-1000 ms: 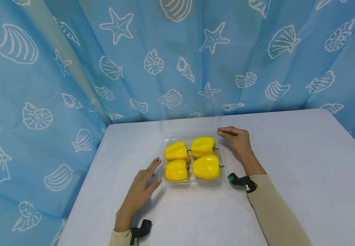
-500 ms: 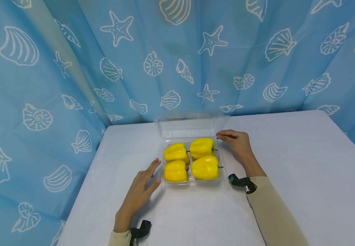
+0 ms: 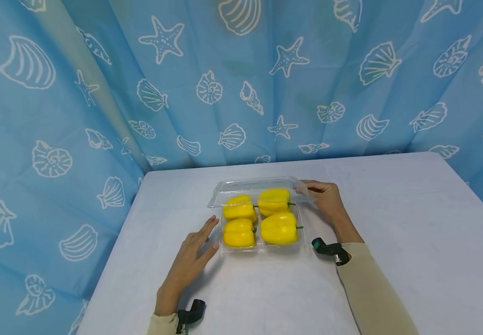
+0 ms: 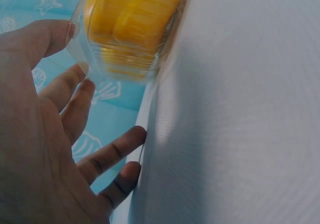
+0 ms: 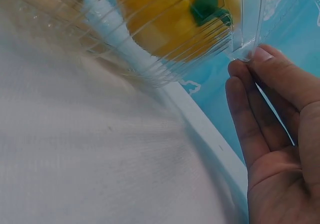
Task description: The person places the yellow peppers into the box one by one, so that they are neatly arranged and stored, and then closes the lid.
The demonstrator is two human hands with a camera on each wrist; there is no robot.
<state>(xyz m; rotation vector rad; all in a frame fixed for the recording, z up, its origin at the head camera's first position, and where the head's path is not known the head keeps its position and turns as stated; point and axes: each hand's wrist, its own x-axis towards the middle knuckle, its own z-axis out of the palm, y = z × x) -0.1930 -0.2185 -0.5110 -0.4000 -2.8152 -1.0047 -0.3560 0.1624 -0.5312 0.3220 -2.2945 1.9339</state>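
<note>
Several yellow bell peppers (image 3: 279, 228) with green stems lie in two rows in a clear plastic clamshell container (image 3: 241, 250) on the table. Its clear lid (image 3: 249, 185), hinged at the back, slants forward over the back row of peppers. My right hand (image 3: 327, 197) is at the back right corner, partly behind the lid; in the right wrist view its thumb and index finger pinch the container's rim (image 5: 245, 51). My left hand (image 3: 188, 260) is at the left side, fingers spread; in the left wrist view the thumb and a fingertip touch the container's edge (image 4: 75, 44).
A white cloth covers the table (image 3: 392, 223). Blue curtains (image 3: 174, 93) with white shell and starfish prints hang behind it and along the left. Black wrist cameras (image 3: 329, 249) sit on both wrists, over beige sleeves (image 3: 375, 288).
The lid has swung from upright at the back down toward the front, now over the back peppers. Both hands have stayed in nearly the same place.
</note>
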